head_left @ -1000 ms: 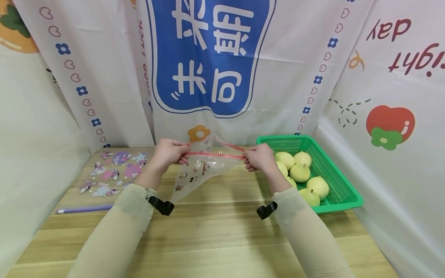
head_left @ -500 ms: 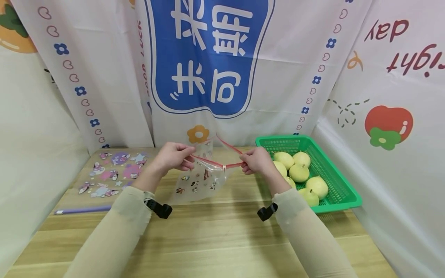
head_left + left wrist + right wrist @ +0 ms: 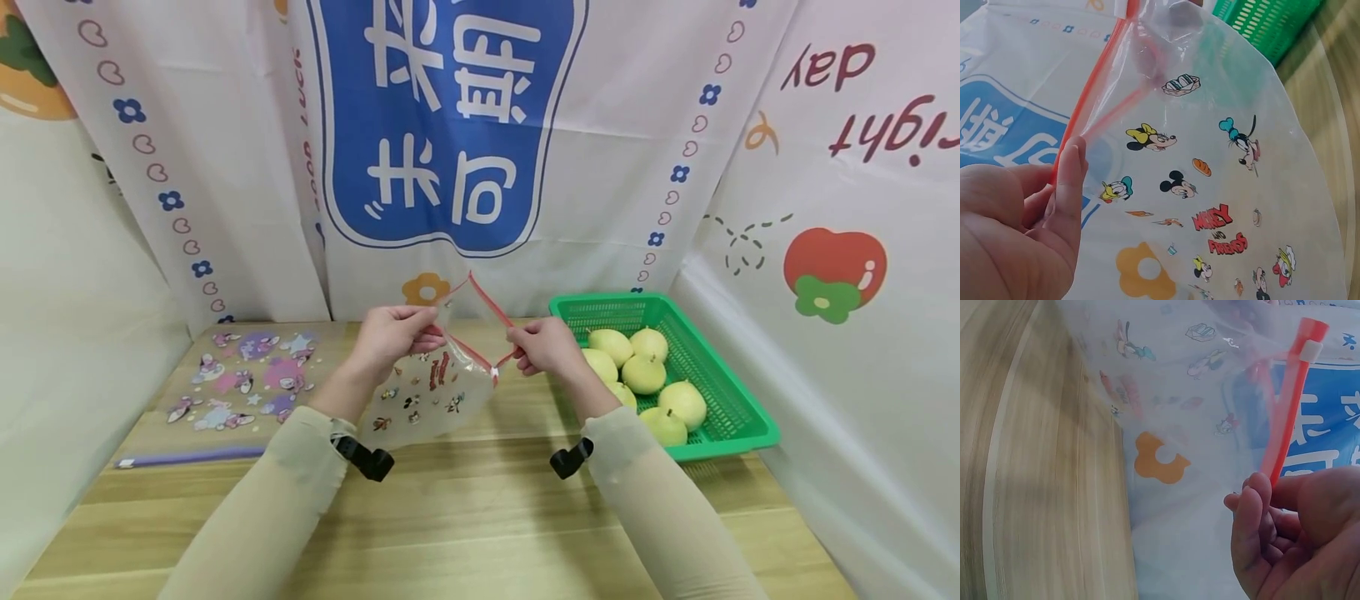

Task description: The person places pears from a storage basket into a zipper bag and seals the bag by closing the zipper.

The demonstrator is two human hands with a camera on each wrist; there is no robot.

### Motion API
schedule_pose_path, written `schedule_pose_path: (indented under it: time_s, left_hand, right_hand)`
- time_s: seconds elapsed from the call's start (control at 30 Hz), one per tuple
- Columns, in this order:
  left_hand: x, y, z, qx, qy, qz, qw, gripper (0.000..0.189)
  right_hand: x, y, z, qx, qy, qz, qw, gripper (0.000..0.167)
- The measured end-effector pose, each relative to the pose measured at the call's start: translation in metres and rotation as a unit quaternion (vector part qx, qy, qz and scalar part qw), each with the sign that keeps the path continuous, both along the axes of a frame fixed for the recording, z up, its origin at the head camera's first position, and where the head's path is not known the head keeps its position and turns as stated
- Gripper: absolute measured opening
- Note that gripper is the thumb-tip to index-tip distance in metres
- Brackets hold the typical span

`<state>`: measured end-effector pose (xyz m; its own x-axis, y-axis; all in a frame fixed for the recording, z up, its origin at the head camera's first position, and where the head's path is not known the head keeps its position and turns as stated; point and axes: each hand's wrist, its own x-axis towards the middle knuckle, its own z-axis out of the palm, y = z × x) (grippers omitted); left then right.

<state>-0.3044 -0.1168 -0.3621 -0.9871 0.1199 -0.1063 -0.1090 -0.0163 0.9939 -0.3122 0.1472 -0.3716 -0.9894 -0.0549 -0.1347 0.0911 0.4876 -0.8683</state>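
Observation:
Between the two hands hangs a clear zip bag (image 3: 420,400) printed with cartoon characters, its red-edged mouth spread apart in a diamond shape. My left hand (image 3: 396,337) pinches the red zip edge on the left side, thumb against fingers. On the opposite side, my right hand (image 3: 549,346) pinches the red edge between thumb and fingertips. A small white slider (image 3: 1311,351) sits near one end of the red strip in the right wrist view. The bag's lower part reaches down toward the wooden table (image 3: 465,517); whether it touches cannot be told.
A green plastic basket (image 3: 738,408) with several pale yellow-green pears (image 3: 645,373) stands to the right, close to the right forearm. Flat on the table at left lies another printed zip bag (image 3: 240,383) with a purple slider strip (image 3: 187,457). Printed cloth (image 3: 600,167) hangs behind.
The bag's mouth has gone from nearly closed to widely spread. My left hand has moved right, toward the right hand, and the slider end has dropped lower.

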Motion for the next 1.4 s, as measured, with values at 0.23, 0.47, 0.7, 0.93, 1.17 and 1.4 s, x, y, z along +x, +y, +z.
schedule_pose_path:
  time_s: [0.23,0.47,0.7,0.93,1.17,1.4]
  left_hand:
    - [0.0,0.002,-0.001,0.022,-0.017,-0.003,0.9996,0.039]
    - [0.003,0.003,0.0,0.033,-0.025,-0.004,0.9991,0.041]
    - [0.003,0.005,0.002,0.04,-0.024,-0.003,0.9989,0.041]
    - [0.005,0.004,0.003,0.034,-0.021,-0.005,0.9992,0.041]
    - [0.007,0.003,0.003,0.018,-0.014,-0.004,0.9997,0.039]
    - [0.009,0.001,0.006,0.018,-0.016,-0.004,0.9997,0.04]
  right_hand:
    - [0.002,0.0,0.002,-0.004,0.01,0.007,0.9999,0.028]
    - [0.006,0.014,0.005,0.053,0.052,0.036,0.9966,0.038]
    - [0.013,0.051,0.02,0.141,0.106,0.079,0.9812,0.056]
    - [0.03,0.105,0.026,0.181,0.123,0.116,0.9689,0.064]
    - [0.047,0.153,0.016,0.222,0.119,0.142,0.9572,0.069]
    - [0.064,0.184,0.006,0.268,0.088,0.169,0.9446,0.073]
